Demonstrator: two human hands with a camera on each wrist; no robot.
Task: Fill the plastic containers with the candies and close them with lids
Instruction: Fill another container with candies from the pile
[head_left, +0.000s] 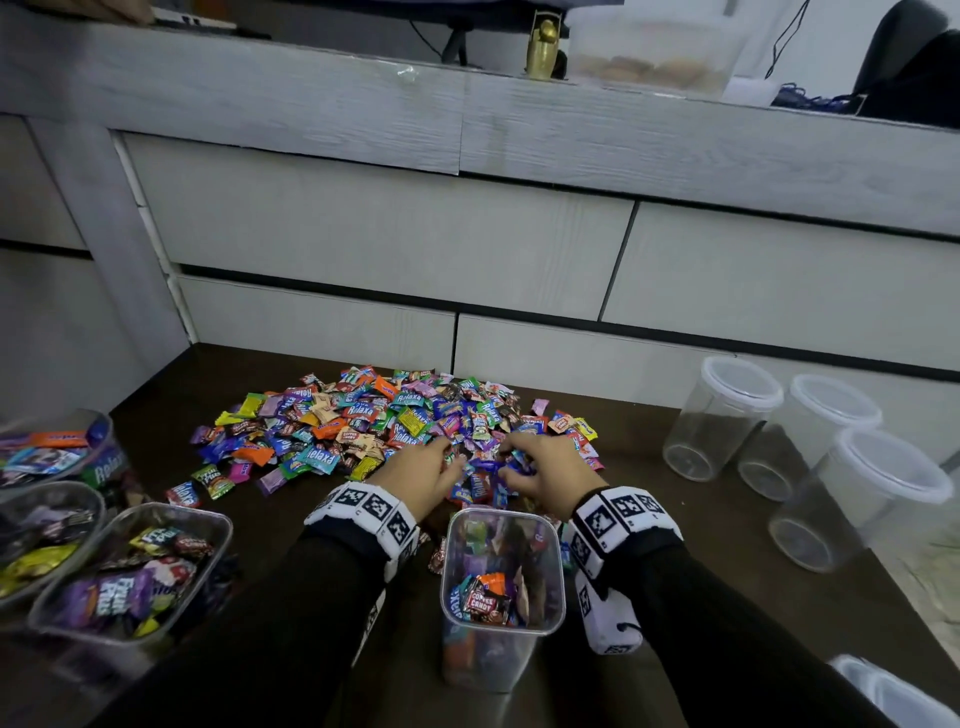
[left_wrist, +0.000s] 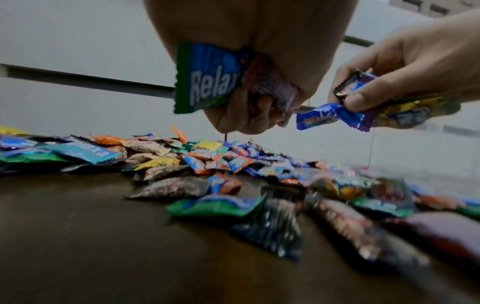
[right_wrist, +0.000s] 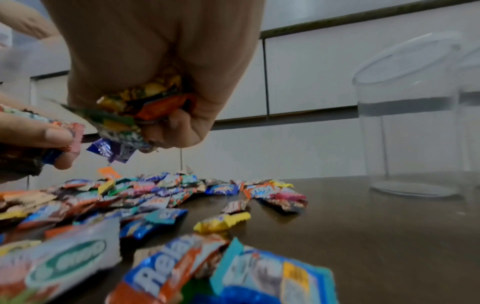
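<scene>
— Where's everything sitting, going by the hands?

— Both the left hand (head_left: 422, 475) and right hand (head_left: 548, 470) are on the near edge of the candy pile (head_left: 384, 421), close together; the pile spreads beyond and to the left of them on the table (head_left: 727, 561).

— And the container being filled?

— The open container (head_left: 501, 597) stands just behind the hands, between the wrists.

— Others?

— Three lidded containers (head_left: 810, 457) stand well right of the right hand; filled containers (head_left: 130, 566) lie left of the left hand.
</scene>
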